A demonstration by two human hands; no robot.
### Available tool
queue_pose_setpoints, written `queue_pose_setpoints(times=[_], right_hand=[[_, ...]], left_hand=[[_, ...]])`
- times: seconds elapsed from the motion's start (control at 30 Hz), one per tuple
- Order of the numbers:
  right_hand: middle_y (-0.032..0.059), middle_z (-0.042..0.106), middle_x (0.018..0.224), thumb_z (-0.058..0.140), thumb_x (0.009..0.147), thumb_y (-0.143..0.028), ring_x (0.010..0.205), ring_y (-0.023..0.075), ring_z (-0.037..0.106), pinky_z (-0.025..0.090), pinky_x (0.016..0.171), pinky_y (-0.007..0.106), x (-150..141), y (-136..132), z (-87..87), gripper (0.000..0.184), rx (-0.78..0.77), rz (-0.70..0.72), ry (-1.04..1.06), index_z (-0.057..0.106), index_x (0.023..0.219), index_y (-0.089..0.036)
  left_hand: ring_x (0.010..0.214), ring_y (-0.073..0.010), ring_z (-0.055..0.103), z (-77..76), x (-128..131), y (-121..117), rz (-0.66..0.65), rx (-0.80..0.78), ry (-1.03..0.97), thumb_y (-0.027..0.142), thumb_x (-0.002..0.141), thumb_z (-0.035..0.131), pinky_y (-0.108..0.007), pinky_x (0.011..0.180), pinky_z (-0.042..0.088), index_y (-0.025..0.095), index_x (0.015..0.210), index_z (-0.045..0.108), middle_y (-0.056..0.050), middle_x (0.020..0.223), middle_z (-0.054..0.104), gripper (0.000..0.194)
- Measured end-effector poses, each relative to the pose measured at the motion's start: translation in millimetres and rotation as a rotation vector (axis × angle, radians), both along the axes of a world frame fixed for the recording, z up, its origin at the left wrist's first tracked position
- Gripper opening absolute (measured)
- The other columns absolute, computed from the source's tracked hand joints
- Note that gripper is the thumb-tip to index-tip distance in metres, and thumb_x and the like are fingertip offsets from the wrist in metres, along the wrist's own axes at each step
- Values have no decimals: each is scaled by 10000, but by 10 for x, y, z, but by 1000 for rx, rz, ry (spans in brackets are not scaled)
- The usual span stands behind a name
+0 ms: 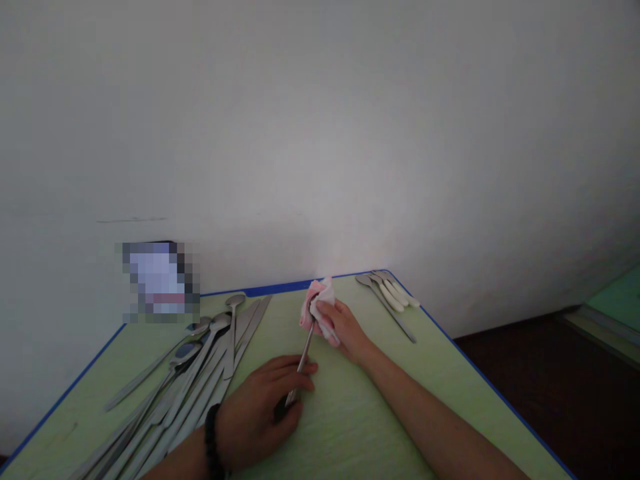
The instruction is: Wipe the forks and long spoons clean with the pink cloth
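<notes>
My left hand (265, 407), with a dark bead bracelet at its wrist, is closed around the lower handle of a metal spoon (306, 350). The spoon slants up and away over the table, its head mostly hidden in a pink and white cloth (325, 327). Pinching that cloth around the spoon's head is my right hand (345, 327). To the left of my left hand lies a pile of long metal spoons (219, 325) and table knives (253, 333), handles toward me. Part of the pile is behind my left forearm.
At the table's far right corner, a metal spoon (385, 310) lies beside several white-handled utensils (393, 293). A phone-like device (157, 277), blurred out, leans on the wall (320, 167) at the back left. The green table (450, 393) has a blue edge meeting the wall.
</notes>
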State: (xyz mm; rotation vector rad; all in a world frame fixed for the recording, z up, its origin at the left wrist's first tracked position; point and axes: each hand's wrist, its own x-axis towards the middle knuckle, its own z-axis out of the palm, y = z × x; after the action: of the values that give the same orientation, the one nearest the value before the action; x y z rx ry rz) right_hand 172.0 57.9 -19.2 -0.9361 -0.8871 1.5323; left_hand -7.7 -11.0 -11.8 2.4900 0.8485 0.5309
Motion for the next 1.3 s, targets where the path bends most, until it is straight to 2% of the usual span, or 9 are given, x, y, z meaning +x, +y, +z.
queue_pose_setpoints(times=[0.2, 0.33, 0.6, 0.73, 0.9, 1.0, 1.13, 1.2, 1.3], right_hand=[[-34, 557, 606, 609, 606, -244, 555, 99, 539, 517, 633, 293, 3, -9, 12, 180, 8, 25, -1, 597, 767, -166], [-44, 537, 576, 528, 552, -156, 493, 82, 490, 504, 563, 265, 19, -8, 6, 178, -22, 12, 23, 573, 724, -172], [-10, 590, 629, 525, 548, -145, 518, 103, 522, 463, 497, 228, 39, 22, -40, 174, 25, 23, 7, 571, 715, -165], [-11, 592, 630, 591, 595, -219, 518, 109, 539, 472, 495, 239, 22, 15, -31, 166, 29, 2, 33, 571, 752, -170], [-2, 608, 660, 675, 648, -400, 587, 121, 584, 496, 586, 262, 20, -9, -8, 291, 75, 30, -26, 562, 789, -172], [-12, 590, 616, 665, 660, -456, 504, 93, 532, 447, 497, 215, 19, -9, -15, 330, 119, 5, -69, 554, 779, -169], [-38, 510, 495, 600, 680, -552, 388, 75, 419, 310, 360, 192, 9, 11, -48, 394, 136, -41, -151, 538, 715, -165], [-50, 453, 448, 558, 680, -607, 368, 67, 370, 272, 349, 195, 0, 19, -66, 445, 131, -91, -192, 528, 655, -163], [-51, 419, 431, 524, 662, -658, 373, 63, 338, 273, 362, 203, -16, 19, -82, 501, 114, -185, -219, 502, 578, -164]], left_hand=[[1208, -173, 433, -9, -3, 8, 3, -22, 18, 35, 668, 487, -345, 1033, 348, 207, 1011, 578, -45, 1254, 558, 395], [1224, -169, 416, -11, -9, 6, 3, -26, 32, 19, 640, 462, -353, 1045, 331, 204, 1019, 576, -46, 1264, 552, 437], [1241, -160, 396, -29, -7, 6, 17, -39, 50, 9, 609, 446, -348, 1057, 317, 214, 1032, 571, -28, 1281, 539, 486], [1235, -155, 402, -30, -15, 8, 14, -35, 48, 9, 619, 449, -335, 1055, 320, 213, 1057, 558, -29, 1283, 537, 495], [1223, -160, 417, -20, -15, 8, 18, -28, 39, 7, 619, 442, -339, 1053, 323, 206, 1043, 558, -35, 1277, 542, 482], [1211, -165, 432, -16, -13, 5, 20, -24, 23, 3, 616, 434, -344, 1043, 336, 208, 1035, 560, -34, 1264, 553, 483], [1209, -175, 433, -20, -11, -2, 20, -26, 4, 12, 643, 443, -354, 1034, 350, 215, 1052, 550, -23, 1245, 569, 470], [1210, -176, 430, -21, -9, -4, 17, -22, -12, 11, 657, 441, -345, 1028, 360, 217, 1072, 540, -12, 1217, 590, 473], [1194, -168, 444, -20, -9, -4, -1, -10, -39, 2, 669, 428, -326, 1018, 372, 221, 1100, 528, -1, 1192, 604, 493]])
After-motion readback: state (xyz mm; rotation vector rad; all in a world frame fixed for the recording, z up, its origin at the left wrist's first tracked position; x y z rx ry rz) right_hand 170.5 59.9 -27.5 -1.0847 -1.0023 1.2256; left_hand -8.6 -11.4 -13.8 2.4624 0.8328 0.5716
